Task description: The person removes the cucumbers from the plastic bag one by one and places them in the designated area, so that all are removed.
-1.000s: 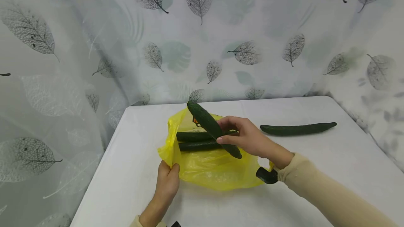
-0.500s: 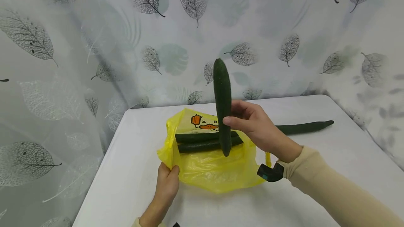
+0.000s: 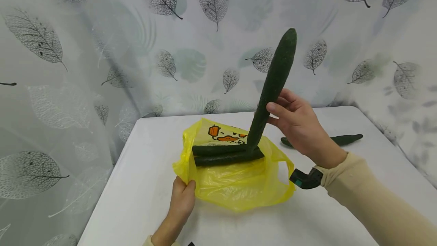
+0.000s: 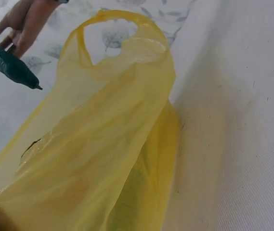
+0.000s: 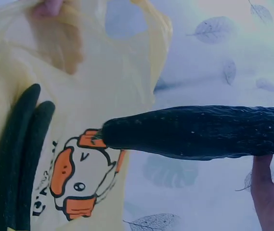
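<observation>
Yellow plastic bag (image 3: 235, 189) on a white table (image 3: 143, 162), left edge gripped by the left hand (image 3: 183, 198), two cucumbers (image 3: 223, 160) inside. Held cucumber (image 3: 277, 73), pinched by the right hand (image 3: 298, 124), tilted at the bag's mouth. Risks, as judged: gripped below its middle, it could swivel and drop; a snagging tip could tear the thin film.

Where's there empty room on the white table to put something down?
On the table between its left edge and the yellow bag, or in front of the bag between left hand and right sleeve. Crowded: the bag's mouth, with two cucumbers inside and the right hand holding a third cucumber nearby.
</observation>
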A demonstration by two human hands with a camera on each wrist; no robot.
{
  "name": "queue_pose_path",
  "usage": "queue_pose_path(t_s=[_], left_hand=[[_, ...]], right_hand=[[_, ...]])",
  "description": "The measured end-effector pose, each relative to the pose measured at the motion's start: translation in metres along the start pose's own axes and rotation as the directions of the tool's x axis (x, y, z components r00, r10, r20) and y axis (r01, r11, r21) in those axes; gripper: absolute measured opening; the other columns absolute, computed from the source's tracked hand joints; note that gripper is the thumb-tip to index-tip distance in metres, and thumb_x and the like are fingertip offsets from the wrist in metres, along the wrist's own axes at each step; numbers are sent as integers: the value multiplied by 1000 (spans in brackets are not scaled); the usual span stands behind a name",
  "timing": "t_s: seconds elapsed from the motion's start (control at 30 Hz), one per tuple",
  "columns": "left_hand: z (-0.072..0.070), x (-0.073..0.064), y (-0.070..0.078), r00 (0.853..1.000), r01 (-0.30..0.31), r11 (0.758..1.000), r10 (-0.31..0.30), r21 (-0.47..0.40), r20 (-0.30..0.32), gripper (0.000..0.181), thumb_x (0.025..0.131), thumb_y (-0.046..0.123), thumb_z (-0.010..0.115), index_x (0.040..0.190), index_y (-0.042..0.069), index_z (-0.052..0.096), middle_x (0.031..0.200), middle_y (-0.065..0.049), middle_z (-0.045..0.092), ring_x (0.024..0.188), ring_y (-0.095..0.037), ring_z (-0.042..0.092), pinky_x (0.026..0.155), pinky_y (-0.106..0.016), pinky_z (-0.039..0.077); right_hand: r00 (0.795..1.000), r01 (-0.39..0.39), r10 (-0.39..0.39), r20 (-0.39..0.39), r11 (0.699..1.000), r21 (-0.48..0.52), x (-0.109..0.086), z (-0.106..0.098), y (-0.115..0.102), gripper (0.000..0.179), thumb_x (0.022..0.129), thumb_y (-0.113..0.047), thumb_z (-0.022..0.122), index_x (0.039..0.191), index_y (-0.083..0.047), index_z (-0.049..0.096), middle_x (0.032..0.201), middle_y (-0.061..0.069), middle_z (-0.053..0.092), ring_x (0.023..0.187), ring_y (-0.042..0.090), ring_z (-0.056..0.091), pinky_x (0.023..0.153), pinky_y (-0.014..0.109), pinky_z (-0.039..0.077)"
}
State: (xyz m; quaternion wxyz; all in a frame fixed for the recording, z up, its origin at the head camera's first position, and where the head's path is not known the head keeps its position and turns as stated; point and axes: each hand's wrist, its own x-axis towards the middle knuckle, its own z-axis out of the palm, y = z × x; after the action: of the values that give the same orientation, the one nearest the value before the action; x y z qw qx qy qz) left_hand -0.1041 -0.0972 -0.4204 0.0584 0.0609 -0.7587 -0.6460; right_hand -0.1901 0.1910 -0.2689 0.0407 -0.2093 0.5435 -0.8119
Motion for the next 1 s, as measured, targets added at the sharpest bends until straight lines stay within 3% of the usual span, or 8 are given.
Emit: queue_pose_path(t_s=[0.17,0.27,0.37,0.53,0.67,0.77,0.9,1.0], left_hand=[[-2,-1,-1,1000,-10,1000,10,-9,9,43,92,-7,39,135,-11,41,115,-16,53,102,-26,49,94,-29,40],[-2,-1,-2,1000,-12,1000,13,-13,16,44,93,-6,39,136,-10,40,117,-15,53,104,-27,49,96,-30,40],[-3,-1,-1,1000,-16,1000,16,-15,23,44,94,-6,39,138,-9,40,119,-14,53,106,-27,49,99,-33,39],[-3,0,1,999,-18,1000,18,-22,31,45,94,-5,40,138,-9,40,119,-15,53,106,-28,49,99,-36,39],[-3,1,1,1000,-5,1000,6,-16,31,45,93,-5,41,138,-9,40,118,-16,53,103,-26,49,98,-36,39],[-3,2,1,1000,4,1000,-4,-6,24,42,93,-4,41,135,-10,41,113,-18,53,98,-25,49,95,-35,40],[-3,3,0,1000,13,1000,-13,-6,15,41,93,-4,42,133,-10,41,109,-18,52,95,-25,50,92,-33,40],[-3,3,0,1000,20,1000,-20,-11,13,41,93,-4,42,133,-10,41,109,-17,53,95,-25,50,92,-32,40]], right_hand=[[988,140,-135,-73,988,59,2,-5,-7,31,100,3,55,130,-4,56,111,8,62,106,26,60,98,42,50],[965,248,-237,-111,964,95,4,-10,-9,32,98,8,54,129,-1,55,110,11,61,105,29,59,98,42,50],[933,342,-329,-148,937,69,7,-17,-9,36,94,15,56,128,3,56,112,14,59,104,29,56,99,41,49],[887,395,-424,-183,902,-176,7,-33,-1,39,85,21,64,122,7,62,108,14,63,103,28,59,95,31,51],[884,360,-442,-151,852,-381,5,-49,7,40,82,19,70,120,8,66,109,13,67,103,24,64,90,27,52],[891,306,-439,-117,770,-559,3,-56,11,42,80,17,73,121,5,67,114,10,66,104,21,65,90,25,52],[899,250,-434,-53,610,-752,1,-67,15,46,79,15,76,122,3,68,115,5,64,106,17,62,93,23,49],[907,227,-422,-13,512,-829,0,-80,22,46,78,13,78,122,0,69,113,2,62,105,11,60,92,18,48]])
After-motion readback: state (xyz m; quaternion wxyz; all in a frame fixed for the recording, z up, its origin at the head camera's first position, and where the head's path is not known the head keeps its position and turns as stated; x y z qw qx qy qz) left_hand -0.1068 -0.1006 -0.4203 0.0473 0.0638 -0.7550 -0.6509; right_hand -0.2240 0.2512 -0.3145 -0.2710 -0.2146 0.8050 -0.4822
